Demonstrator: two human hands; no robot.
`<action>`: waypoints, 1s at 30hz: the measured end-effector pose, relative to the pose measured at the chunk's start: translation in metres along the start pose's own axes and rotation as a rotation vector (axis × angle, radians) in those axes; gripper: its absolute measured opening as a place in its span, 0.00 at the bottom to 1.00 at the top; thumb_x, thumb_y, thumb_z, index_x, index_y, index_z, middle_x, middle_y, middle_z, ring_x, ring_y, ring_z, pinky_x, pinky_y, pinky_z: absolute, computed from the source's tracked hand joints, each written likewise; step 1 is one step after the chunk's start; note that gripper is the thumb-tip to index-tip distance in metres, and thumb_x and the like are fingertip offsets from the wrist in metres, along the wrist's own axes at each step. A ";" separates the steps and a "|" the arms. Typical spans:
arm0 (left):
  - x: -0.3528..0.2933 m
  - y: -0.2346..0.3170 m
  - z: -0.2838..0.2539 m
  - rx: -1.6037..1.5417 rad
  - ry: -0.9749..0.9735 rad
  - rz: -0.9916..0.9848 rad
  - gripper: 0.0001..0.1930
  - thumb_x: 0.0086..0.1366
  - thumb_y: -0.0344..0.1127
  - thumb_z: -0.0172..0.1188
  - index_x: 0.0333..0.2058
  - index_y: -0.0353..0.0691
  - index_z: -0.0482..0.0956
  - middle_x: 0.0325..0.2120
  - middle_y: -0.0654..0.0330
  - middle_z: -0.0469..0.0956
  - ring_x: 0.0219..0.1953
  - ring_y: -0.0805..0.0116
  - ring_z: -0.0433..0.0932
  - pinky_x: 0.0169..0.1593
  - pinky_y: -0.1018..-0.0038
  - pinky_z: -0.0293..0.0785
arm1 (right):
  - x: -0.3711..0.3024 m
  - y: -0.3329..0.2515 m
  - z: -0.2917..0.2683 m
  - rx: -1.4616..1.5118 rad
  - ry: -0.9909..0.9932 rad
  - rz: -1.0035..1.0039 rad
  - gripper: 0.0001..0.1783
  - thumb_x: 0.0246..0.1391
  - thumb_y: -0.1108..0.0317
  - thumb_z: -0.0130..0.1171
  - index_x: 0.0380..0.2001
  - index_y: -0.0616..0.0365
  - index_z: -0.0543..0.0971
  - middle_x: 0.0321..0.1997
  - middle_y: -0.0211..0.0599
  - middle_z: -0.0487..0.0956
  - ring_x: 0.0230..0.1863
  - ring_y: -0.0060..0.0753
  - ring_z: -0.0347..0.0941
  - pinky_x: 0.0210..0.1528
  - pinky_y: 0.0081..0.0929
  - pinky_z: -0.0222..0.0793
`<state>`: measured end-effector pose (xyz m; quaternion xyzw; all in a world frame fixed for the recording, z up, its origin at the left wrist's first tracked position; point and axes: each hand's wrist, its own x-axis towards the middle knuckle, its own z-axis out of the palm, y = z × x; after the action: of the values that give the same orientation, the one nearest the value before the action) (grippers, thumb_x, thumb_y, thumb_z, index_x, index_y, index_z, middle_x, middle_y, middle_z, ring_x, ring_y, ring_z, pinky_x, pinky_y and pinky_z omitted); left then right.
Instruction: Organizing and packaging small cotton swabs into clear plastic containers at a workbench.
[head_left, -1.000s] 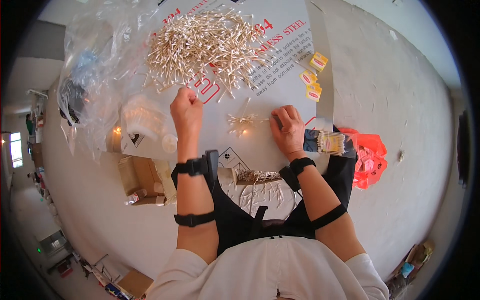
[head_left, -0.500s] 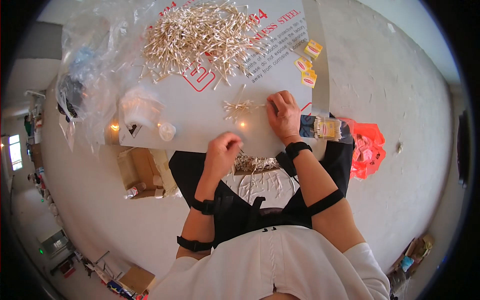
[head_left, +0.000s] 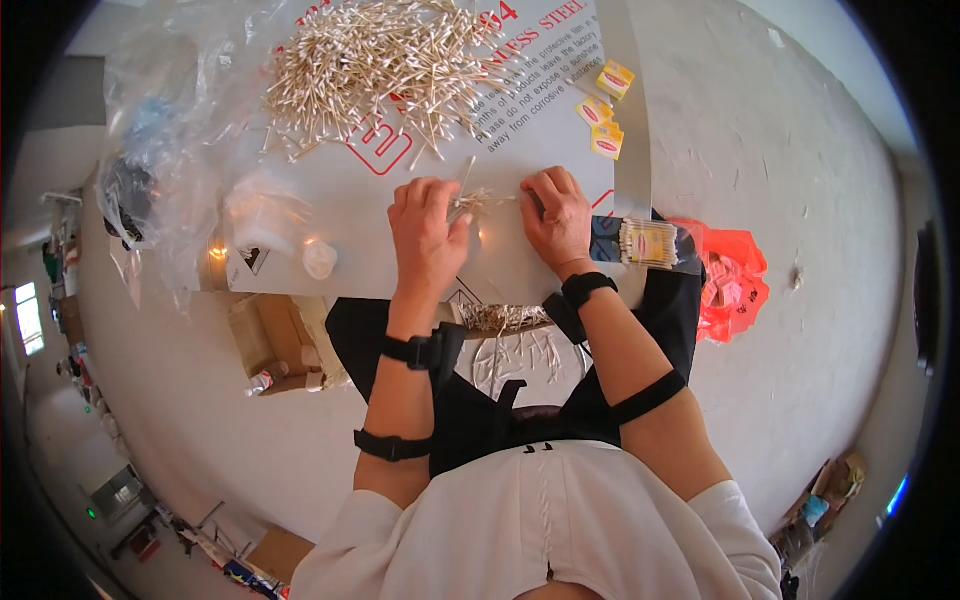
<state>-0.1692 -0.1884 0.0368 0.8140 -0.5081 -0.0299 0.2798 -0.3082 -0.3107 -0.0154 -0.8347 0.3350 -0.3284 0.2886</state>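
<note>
Hands, left hand and right hand, both pinch shut on a small cotton swab bundle over the white sheet

Three small yellow packets with red marks lie at the upper right of the frame, on a grey-white sheet printed in red and black. A clear pack of swabs lies at centre right, beside a red bag. A crumpled clear bag fills the upper left; a brown carton sits at left.
</note>
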 end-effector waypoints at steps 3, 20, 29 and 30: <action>-0.026 -0.002 -0.001 -0.194 -0.180 0.122 0.20 0.46 0.27 0.67 0.41 0.43 0.77 0.40 0.59 0.73 0.46 0.54 0.71 0.49 0.59 0.68 | 0.000 0.000 0.001 -0.002 0.006 0.010 0.06 0.44 0.73 0.60 0.28 0.53 0.75 0.33 0.35 0.74 0.37 0.45 0.73 0.37 0.40 0.72; -0.033 0.004 0.002 -0.076 -0.073 0.134 0.19 0.49 0.32 0.69 0.41 0.36 0.75 0.40 0.52 0.74 0.46 0.50 0.72 0.48 0.60 0.70 | 0.001 -0.001 0.001 -0.012 0.011 0.011 0.04 0.47 0.73 0.60 0.28 0.54 0.76 0.32 0.36 0.74 0.37 0.45 0.73 0.37 0.41 0.72; 0.010 0.003 0.039 0.136 -0.111 0.071 0.12 0.53 0.32 0.65 0.35 0.39 0.74 0.37 0.57 0.73 0.44 0.55 0.70 0.48 0.58 0.65 | -0.001 -0.001 0.000 0.015 0.003 0.034 0.03 0.49 0.73 0.59 0.29 0.55 0.76 0.33 0.38 0.74 0.37 0.47 0.73 0.37 0.41 0.72; 0.006 0.008 0.045 0.149 -0.085 0.123 0.10 0.54 0.32 0.64 0.33 0.40 0.73 0.35 0.58 0.72 0.43 0.56 0.70 0.47 0.58 0.65 | 0.000 0.001 0.000 0.021 0.007 0.036 0.03 0.49 0.73 0.59 0.30 0.55 0.76 0.33 0.38 0.74 0.37 0.47 0.73 0.38 0.41 0.72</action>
<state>-0.1880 -0.2153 0.0043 0.7979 -0.5693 -0.0090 0.1979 -0.3090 -0.3108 -0.0158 -0.8242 0.3474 -0.3296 0.3022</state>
